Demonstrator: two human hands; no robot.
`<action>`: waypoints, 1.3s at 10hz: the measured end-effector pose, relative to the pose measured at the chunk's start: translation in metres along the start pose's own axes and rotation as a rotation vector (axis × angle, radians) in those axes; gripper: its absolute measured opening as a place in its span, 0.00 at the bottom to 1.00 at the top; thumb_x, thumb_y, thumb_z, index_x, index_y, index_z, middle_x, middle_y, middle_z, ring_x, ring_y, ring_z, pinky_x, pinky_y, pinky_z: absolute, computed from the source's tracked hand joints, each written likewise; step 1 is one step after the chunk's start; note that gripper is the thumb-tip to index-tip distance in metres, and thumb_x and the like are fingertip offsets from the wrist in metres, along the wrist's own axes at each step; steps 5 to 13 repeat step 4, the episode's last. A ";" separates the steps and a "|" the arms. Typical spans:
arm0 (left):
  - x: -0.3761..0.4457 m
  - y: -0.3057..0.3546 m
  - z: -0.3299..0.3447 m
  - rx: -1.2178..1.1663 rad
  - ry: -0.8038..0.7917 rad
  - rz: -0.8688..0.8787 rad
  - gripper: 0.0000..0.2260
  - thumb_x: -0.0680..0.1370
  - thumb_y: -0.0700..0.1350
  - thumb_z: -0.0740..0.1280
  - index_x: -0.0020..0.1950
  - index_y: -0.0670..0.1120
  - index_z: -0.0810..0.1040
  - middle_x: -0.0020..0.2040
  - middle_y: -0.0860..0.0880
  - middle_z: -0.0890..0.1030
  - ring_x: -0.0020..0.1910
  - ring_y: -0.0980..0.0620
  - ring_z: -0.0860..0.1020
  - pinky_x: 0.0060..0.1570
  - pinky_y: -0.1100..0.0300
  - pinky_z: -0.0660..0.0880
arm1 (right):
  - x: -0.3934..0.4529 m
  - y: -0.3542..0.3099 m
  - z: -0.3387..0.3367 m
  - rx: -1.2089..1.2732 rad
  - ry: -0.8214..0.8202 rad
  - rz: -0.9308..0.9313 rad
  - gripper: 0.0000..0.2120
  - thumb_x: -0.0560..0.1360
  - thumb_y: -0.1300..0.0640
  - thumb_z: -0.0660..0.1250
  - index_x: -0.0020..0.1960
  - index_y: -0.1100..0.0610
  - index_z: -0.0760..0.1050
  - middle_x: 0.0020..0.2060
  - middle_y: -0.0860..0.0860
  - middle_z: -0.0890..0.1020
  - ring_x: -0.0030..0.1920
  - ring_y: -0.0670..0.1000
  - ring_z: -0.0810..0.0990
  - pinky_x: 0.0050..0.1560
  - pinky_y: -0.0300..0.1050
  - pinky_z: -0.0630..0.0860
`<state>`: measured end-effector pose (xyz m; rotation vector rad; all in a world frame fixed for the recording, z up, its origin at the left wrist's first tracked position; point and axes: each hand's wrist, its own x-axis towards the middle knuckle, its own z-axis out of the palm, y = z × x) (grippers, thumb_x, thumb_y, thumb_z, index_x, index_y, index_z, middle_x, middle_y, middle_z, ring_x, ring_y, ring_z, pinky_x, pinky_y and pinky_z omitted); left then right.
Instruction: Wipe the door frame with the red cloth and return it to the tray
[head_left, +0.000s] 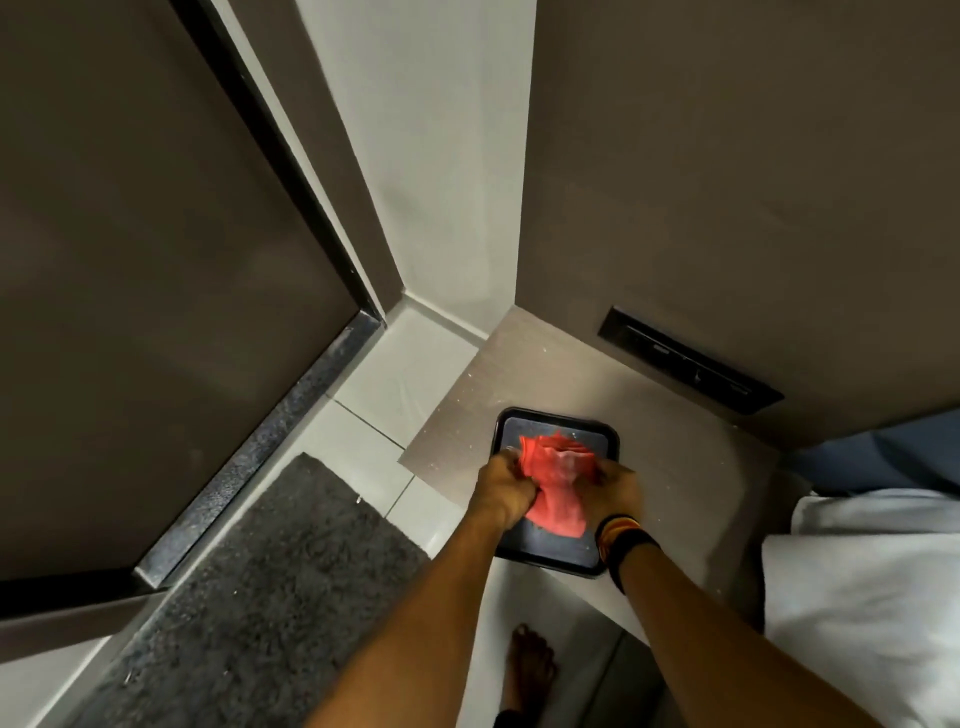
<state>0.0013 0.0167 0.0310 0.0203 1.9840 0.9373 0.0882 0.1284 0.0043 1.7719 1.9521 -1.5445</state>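
The red cloth (556, 480) is bunched up over a black tray (556, 422) that rests on a beige side surface. My left hand (503, 486) grips the cloth's left side with closed fingers. My right hand (614, 488), with a striped band on its wrist, holds the cloth's right side. The cloth's lower end drapes onto the tray between my hands. The dark door frame (291, 171) runs diagonally at the left, edging a brown door.
A grey mat (270, 582) lies on the white tiled floor below the door's threshold. A black panel (688, 361) is set in the brown wall behind the tray. White bedding (862, 608) lies at the right. A bare foot (527, 670) stands on the floor below.
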 end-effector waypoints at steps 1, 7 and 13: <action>0.013 -0.014 0.009 -0.013 -0.074 0.001 0.12 0.79 0.36 0.65 0.61 0.45 0.81 0.58 0.43 0.84 0.59 0.42 0.82 0.56 0.58 0.77 | 0.017 0.011 0.012 -0.037 0.009 -0.015 0.12 0.79 0.55 0.67 0.54 0.61 0.83 0.52 0.63 0.85 0.55 0.64 0.83 0.61 0.54 0.79; 0.009 -0.038 0.013 0.680 0.159 0.447 0.26 0.86 0.52 0.46 0.84 0.48 0.49 0.85 0.45 0.45 0.85 0.45 0.46 0.83 0.50 0.44 | 0.006 0.017 0.019 -0.318 0.003 -0.323 0.30 0.82 0.52 0.57 0.82 0.57 0.53 0.80 0.58 0.61 0.80 0.59 0.61 0.80 0.51 0.59; 0.009 -0.038 0.013 0.680 0.159 0.447 0.26 0.86 0.52 0.46 0.84 0.48 0.49 0.85 0.45 0.45 0.85 0.45 0.46 0.83 0.50 0.44 | 0.006 0.017 0.019 -0.318 0.003 -0.323 0.30 0.82 0.52 0.57 0.82 0.57 0.53 0.80 0.58 0.61 0.80 0.59 0.61 0.80 0.51 0.59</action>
